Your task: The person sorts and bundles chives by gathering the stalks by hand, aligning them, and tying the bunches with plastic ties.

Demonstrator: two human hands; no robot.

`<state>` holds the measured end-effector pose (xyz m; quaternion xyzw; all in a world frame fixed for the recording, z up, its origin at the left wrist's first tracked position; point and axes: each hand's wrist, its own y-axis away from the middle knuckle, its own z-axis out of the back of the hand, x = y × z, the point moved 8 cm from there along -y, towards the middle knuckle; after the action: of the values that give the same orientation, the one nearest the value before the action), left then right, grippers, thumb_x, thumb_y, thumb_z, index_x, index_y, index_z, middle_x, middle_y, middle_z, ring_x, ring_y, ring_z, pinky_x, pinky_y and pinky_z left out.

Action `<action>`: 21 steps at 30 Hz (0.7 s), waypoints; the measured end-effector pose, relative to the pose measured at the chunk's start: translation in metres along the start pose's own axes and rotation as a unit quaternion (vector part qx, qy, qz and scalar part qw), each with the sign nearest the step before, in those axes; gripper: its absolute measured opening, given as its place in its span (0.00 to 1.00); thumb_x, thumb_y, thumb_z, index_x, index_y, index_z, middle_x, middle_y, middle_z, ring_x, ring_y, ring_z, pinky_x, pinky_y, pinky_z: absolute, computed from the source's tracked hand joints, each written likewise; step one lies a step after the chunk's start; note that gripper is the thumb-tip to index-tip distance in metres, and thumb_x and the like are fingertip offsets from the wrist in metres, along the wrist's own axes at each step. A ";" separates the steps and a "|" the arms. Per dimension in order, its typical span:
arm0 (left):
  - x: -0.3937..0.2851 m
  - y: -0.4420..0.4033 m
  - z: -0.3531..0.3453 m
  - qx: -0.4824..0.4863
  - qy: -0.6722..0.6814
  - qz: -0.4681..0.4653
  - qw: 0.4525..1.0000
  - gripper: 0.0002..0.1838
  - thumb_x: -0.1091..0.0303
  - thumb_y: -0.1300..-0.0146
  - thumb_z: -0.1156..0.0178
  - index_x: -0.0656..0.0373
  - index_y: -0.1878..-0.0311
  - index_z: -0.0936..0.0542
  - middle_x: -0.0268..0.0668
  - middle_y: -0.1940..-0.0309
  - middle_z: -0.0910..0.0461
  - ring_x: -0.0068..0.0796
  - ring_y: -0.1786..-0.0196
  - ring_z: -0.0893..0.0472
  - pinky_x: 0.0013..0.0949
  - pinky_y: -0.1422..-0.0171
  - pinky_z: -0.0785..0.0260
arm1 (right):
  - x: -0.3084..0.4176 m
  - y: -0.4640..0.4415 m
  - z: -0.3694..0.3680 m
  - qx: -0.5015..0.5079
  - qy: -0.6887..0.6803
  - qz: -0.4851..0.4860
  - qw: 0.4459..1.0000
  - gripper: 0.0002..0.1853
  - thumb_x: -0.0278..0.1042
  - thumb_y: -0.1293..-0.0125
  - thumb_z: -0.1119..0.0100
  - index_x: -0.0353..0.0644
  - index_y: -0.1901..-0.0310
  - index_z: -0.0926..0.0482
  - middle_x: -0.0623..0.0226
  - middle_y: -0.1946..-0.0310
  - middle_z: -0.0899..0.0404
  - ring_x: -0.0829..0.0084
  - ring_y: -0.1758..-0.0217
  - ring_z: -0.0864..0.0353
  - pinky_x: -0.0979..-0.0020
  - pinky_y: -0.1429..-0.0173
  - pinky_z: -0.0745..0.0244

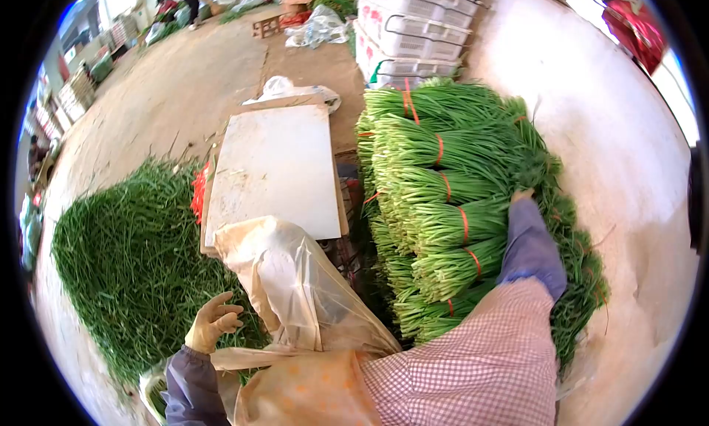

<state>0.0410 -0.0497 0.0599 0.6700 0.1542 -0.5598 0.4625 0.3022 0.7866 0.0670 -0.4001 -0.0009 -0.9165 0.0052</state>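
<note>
My left hand [213,322], in a pale glove, hangs beside the heap of loose green leaves [133,256]. Its fingers are apart and slightly bent, holding nothing. My right hand [523,194] reaches across the stacked bundles of long thin green stalks [443,182] and touches their leafy side. Its fingers are mostly hidden, so their grip does not show. Red bands tie the bundles, and their pale cut ends face left. Between heap and stack stands a white board [273,167] with a few green scraps on it. Clear plastic sheeting [295,286] covers my leg.
White plastic crates [413,35] are stacked behind the bundles, against the pale wall [583,108]. Red bands [199,190] hang at the board's left edge. Farther back are a small wooden stool [266,26], crumpled plastic [319,29] and a standing person [190,1].
</note>
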 end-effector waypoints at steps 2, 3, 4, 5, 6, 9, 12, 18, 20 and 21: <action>0.018 0.001 -0.002 -0.006 0.019 0.020 1.000 0.44 0.51 0.41 0.31 0.61 0.28 0.38 0.49 0.45 0.22 0.36 0.53 0.17 0.36 0.49 0.24 | -0.039 0.003 -0.020 -0.004 0.230 -0.032 0.973 0.25 0.34 0.26 0.58 0.40 0.29 0.37 0.46 0.30 0.38 0.48 0.29 0.36 0.49 0.28 0.40; 0.023 0.011 -0.001 -0.018 0.030 0.039 0.999 0.43 0.52 0.41 0.32 0.61 0.28 0.38 0.48 0.45 0.22 0.37 0.52 0.17 0.37 0.48 0.24 | -0.051 0.000 -0.019 -0.014 0.233 -0.027 0.972 0.25 0.33 0.28 0.56 0.38 0.30 0.37 0.46 0.31 0.36 0.50 0.31 0.33 0.51 0.29 0.38; 0.027 0.015 -0.002 -0.024 0.046 0.049 0.997 0.37 0.60 0.37 0.35 0.62 0.28 0.37 0.47 0.43 0.22 0.34 0.52 0.19 0.35 0.46 0.26 | -0.048 -0.006 -0.005 -0.036 0.146 0.013 0.989 0.26 0.31 0.30 0.53 0.36 0.31 0.36 0.46 0.33 0.34 0.51 0.33 0.31 0.54 0.30 0.36; 0.022 0.019 -0.004 -0.025 0.034 0.044 0.998 0.35 0.62 0.35 0.37 0.62 0.28 0.37 0.47 0.44 0.22 0.33 0.51 0.19 0.36 0.44 0.27 | -0.038 -0.008 0.007 -0.051 0.027 0.068 0.996 0.27 0.29 0.32 0.50 0.35 0.31 0.36 0.45 0.35 0.32 0.53 0.35 0.29 0.56 0.31 0.35; 0.032 0.022 0.000 -0.025 0.054 0.030 0.998 0.34 0.63 0.35 0.38 0.63 0.28 0.37 0.45 0.44 0.21 0.32 0.51 0.20 0.36 0.43 0.27 | -0.016 -0.010 0.017 -0.056 -0.073 0.138 0.986 0.28 0.28 0.34 0.48 0.33 0.32 0.36 0.45 0.36 0.30 0.54 0.38 0.27 0.59 0.32 0.33; 0.033 0.038 0.016 -0.044 0.022 0.002 0.999 0.35 0.60 0.35 0.37 0.59 0.28 0.37 0.45 0.43 0.21 0.32 0.46 0.21 0.36 0.38 0.30 | 0.088 0.033 0.022 -0.085 -0.080 0.381 0.917 0.24 0.24 0.30 0.50 0.33 0.33 0.34 0.49 0.35 0.30 0.59 0.34 0.29 0.64 0.27 0.39; 0.029 0.059 0.029 -0.078 0.038 0.007 0.996 0.36 0.59 0.35 0.36 0.59 0.27 0.37 0.43 0.42 0.23 0.31 0.45 0.22 0.35 0.39 0.30 | 0.223 0.188 -0.029 0.143 -0.158 0.430 0.878 0.17 0.24 0.30 0.49 0.30 0.41 0.27 0.56 0.44 0.22 0.67 0.41 0.23 0.67 0.35 0.31; 0.045 0.103 0.057 -0.126 0.051 -0.021 0.990 0.37 0.57 0.34 0.36 0.59 0.26 0.40 0.43 0.41 0.24 0.30 0.44 0.23 0.32 0.43 0.28 | 0.350 0.501 -0.189 0.492 -0.080 0.517 0.696 0.09 0.31 0.33 0.40 0.33 0.58 0.18 0.68 0.65 0.17 0.76 0.60 0.21 0.73 0.50 0.27; 0.043 0.131 0.073 -0.160 0.031 0.005 0.987 0.36 0.61 0.34 0.37 0.59 0.26 0.39 0.43 0.42 0.24 0.31 0.45 0.22 0.31 0.43 0.27 | 0.363 0.575 -0.257 0.537 0.000 0.562 0.629 0.11 0.35 0.35 0.38 0.35 0.59 0.17 0.65 0.68 0.17 0.75 0.61 0.20 0.71 0.54 0.26; 0.043 0.145 0.082 -0.178 0.033 0.009 0.983 0.34 0.65 0.34 0.37 0.58 0.27 0.38 0.44 0.43 0.22 0.31 0.47 0.20 0.31 0.44 0.26 | 0.371 0.612 -0.287 0.551 0.032 0.577 0.602 0.12 0.37 0.36 0.38 0.36 0.59 0.17 0.63 0.68 0.16 0.73 0.61 0.19 0.70 0.55 0.26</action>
<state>0.1102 -0.2040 0.0904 0.5961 0.2607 -0.4971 0.5741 -0.1537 0.1697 0.1425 -0.2096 -0.2747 -0.5606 0.7525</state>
